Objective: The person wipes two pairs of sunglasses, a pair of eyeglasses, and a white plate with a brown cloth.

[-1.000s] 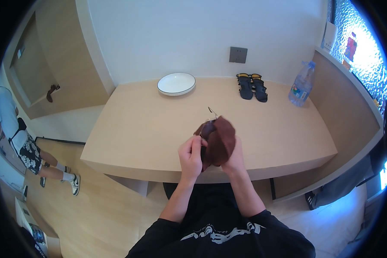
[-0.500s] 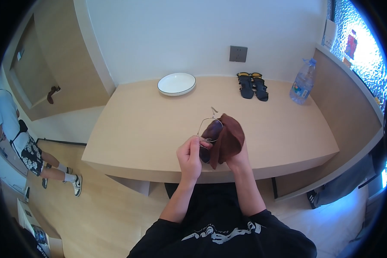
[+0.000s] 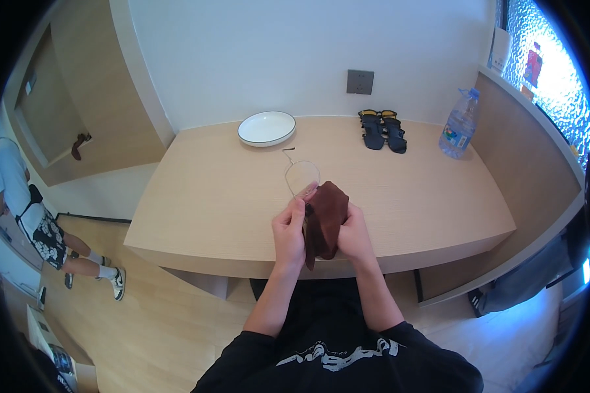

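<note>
Above the near part of the table (image 3: 210, 196), my left hand (image 3: 288, 232) is closed on a pair of thin-rimmed eyeglasses (image 3: 302, 174), pinching them near the middle. One round lens and a folded-out temple stick up beyond the fingers. A dark brown cloth (image 3: 328, 219) hangs in my right hand (image 3: 355, 236), whose fingers are mostly behind it. The cloth covers the other lens, so that side of the glasses is largely hidden. Both hands are close together, with the cloth between them.
At the back of the table stand a white dish (image 3: 267, 128), dark sunglasses (image 3: 383, 134) lying in a row, and a clear plastic bottle (image 3: 459, 128). A wooden partition (image 3: 524, 177) bounds the right side. To the left, another person (image 3: 29, 203) stands on the floor.
The glasses have tilted and shifted left, bringing the uncovered lens out from the cloth. My right hand has moved slightly left and the cloth now wraps closer around the other lens.
</note>
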A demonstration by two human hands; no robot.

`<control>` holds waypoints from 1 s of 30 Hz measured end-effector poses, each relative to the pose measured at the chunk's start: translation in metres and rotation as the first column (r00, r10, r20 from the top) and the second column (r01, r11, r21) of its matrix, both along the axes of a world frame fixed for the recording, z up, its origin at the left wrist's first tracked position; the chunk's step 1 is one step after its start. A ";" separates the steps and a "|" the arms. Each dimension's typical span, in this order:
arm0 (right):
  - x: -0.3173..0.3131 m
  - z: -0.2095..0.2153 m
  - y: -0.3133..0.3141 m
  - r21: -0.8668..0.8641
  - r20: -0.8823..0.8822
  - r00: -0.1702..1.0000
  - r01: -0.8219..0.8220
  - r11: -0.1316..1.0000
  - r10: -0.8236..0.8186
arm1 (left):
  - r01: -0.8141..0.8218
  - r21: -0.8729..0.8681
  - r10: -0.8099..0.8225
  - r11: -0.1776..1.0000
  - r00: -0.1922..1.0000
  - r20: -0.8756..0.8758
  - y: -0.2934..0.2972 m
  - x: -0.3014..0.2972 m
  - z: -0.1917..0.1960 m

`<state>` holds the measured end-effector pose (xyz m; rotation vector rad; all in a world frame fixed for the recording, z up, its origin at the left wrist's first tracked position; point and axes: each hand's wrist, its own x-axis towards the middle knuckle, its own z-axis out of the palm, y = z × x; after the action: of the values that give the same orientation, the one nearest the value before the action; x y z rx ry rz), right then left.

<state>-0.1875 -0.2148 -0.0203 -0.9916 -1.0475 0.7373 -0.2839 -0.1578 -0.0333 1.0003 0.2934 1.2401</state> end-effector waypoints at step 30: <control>-0.007 0.003 -0.008 0.051 0.164 0.986 -0.002 0.999 -0.007 | 0.038 0.111 -0.035 0.993 0.999 -0.030 -0.011 -0.024 0.017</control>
<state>-0.1945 -0.2223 -0.0176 -1.0225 -1.2022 0.6317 -0.3081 -0.1693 -0.0165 1.1145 0.2282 1.2204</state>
